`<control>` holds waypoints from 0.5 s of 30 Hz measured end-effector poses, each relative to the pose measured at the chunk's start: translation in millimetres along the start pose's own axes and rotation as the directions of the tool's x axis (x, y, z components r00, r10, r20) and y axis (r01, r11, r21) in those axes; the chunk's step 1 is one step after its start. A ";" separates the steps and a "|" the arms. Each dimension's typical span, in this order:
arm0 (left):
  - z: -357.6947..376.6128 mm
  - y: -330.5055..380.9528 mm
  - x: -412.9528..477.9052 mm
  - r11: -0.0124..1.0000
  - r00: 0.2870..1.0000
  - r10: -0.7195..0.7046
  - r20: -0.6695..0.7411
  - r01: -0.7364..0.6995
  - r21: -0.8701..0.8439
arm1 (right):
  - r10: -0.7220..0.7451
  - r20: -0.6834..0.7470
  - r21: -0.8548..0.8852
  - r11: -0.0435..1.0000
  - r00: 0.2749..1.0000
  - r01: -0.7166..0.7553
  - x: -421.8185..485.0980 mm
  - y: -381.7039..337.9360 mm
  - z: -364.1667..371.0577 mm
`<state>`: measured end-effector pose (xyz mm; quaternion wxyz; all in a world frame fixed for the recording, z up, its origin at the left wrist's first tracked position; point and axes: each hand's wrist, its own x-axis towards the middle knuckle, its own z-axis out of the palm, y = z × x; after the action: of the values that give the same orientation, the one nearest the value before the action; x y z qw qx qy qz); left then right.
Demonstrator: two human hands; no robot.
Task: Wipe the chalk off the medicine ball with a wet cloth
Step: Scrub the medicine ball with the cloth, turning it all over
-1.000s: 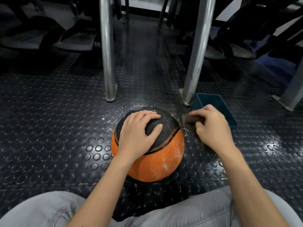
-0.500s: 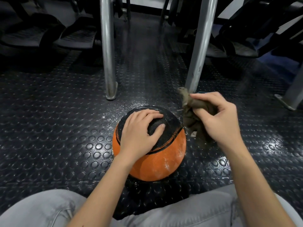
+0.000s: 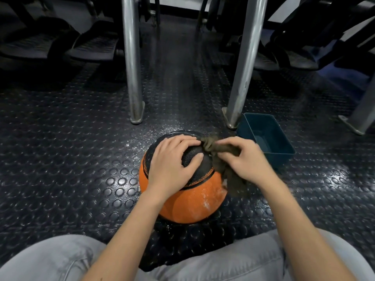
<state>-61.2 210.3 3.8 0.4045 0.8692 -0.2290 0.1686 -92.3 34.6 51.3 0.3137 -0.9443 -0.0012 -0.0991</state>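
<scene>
The medicine ball (image 3: 188,205), orange below with a black pebbled cap edged by an orange band, sits on the studded rubber floor (image 3: 71,159) between the person's knees in grey trousers (image 3: 50,258). The left hand (image 3: 170,167) lies palm-down on the black cap. Its fingers (image 3: 188,139) are spread and lightly bent over the crown, and the thumb is set apart toward the right hand.

Just beside those fingertips, the right hand (image 3: 246,161) pinches a bunched brown cloth (image 3: 211,146) between thumb and curled fingers (image 3: 225,141). The bunch touches the ball's upper right. The rest of the cloth hangs below the right palm, down the ball's right side.

White chalk (image 3: 205,201) streaks the orange surface below the right hand's fingers, and more is scattered on the floor beyond the left fingertips. No lettering or brand can be made out on the ball.

Beyond the right knuckles stands a teal plastic tub (image 3: 267,126), close to the foot of a steel leg (image 3: 245,67). A second steel leg (image 3: 132,67) stands farther off, beyond the left fingers.
</scene>
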 end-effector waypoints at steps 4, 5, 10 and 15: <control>0.3 1.3 -1.2 1.000 1.000 -0.001 0.007 0.001 0.005 | 0.174 -0.265 -0.154 0.963 0.948 -0.220 -0.4 3.7 -19.5; 0.4 0.8 -1.9 1.000 1.000 -0.002 0.003 0.002 0.009 | 0.141 -0.343 -0.010 0.988 0.929 -0.154 -1.5 0.4 -24.1; 0.4 3.3 -1.3 1.000 1.000 0.003 0.018 -0.003 0.011 | 0.057 -0.018 0.173 0.984 0.998 -0.053 0.1 -5.3 -11.0; 1.4 4.4 -2.7 1.000 1.000 0.000 0.015 0.000 0.011 | 0.168 -0.312 0.040 0.986 0.935 -0.164 1.3 2.9 -22.3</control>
<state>-65.6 207.5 4.4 0.3980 0.8727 -0.2309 0.1634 -95.0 19.0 67.3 0.3234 -0.9110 0.1278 -0.2216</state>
